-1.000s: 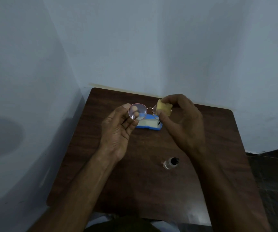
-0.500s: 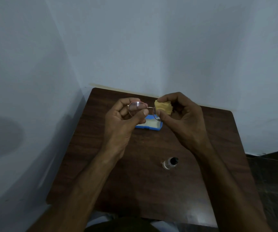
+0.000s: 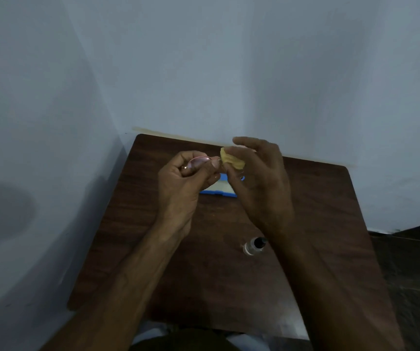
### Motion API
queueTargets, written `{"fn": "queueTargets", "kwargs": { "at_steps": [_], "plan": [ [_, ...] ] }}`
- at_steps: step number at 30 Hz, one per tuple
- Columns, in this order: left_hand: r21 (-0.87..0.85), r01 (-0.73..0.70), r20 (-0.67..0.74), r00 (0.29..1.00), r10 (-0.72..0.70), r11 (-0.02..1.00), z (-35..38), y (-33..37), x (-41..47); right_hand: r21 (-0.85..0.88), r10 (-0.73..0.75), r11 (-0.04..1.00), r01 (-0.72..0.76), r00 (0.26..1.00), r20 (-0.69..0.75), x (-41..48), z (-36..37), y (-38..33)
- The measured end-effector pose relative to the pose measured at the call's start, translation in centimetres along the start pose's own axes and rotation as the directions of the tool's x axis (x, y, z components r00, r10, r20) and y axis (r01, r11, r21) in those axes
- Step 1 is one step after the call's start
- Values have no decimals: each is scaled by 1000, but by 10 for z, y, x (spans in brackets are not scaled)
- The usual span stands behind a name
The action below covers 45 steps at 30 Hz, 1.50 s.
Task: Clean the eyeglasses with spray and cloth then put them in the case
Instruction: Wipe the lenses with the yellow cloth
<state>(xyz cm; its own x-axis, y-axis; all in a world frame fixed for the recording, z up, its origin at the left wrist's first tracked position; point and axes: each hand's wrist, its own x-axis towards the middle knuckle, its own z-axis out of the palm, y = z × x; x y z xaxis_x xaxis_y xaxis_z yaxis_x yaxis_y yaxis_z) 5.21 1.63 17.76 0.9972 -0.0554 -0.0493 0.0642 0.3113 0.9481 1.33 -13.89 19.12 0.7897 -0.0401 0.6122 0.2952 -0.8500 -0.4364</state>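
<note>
Table point(image 3: 153, 249): case point(image 3: 219, 192), spray bottle point(image 3: 253, 247).

Thin-rim eyeglasses point(image 3: 200, 162) held up, yellow cloth point(image 3: 231, 161) bunched on lens; blue case point(image 3: 222, 190) open; spray btl point(image 3: 253, 246) upright.

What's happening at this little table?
A person is cleaning a pair of eyeglasses. The left hand holds them up by one lens rim, while the right hand pinches a folded yellow cloth against the other lens. Beneath the hands an open blue case lies on the brown table, waiting. A small spray bottle with a black cap stands nearer the person, untouched.
</note>
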Motion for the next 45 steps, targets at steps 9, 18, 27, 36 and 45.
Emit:
{"fn": "queueTargets", "kwargs": {
  "at_steps": [9,18,27,36,45],
  "plan": [
    [-60,89,-137,986,-96,994,-2,-3,3,-170,39,983,-77,975,-217,-22,18,12],
    [-128,140,-115,981,-155,982,-8,-6,2,-43,147,987,-153,982,-121,-27,33,-1],
    [-46,81,-36,996,-83,996,-14,-3,5,-44,61,997,-64,996,-67,-16,31,-10],
    [-3,103,-60,993,-103,995,-12,-12,3,-90,9,996,-13,999,-53,-13,33,-12],
    [-85,133,-101,985,-141,988,-9,-11,5,-58,-1,998,2,1000,8,-28,30,-15]
  ]
}}
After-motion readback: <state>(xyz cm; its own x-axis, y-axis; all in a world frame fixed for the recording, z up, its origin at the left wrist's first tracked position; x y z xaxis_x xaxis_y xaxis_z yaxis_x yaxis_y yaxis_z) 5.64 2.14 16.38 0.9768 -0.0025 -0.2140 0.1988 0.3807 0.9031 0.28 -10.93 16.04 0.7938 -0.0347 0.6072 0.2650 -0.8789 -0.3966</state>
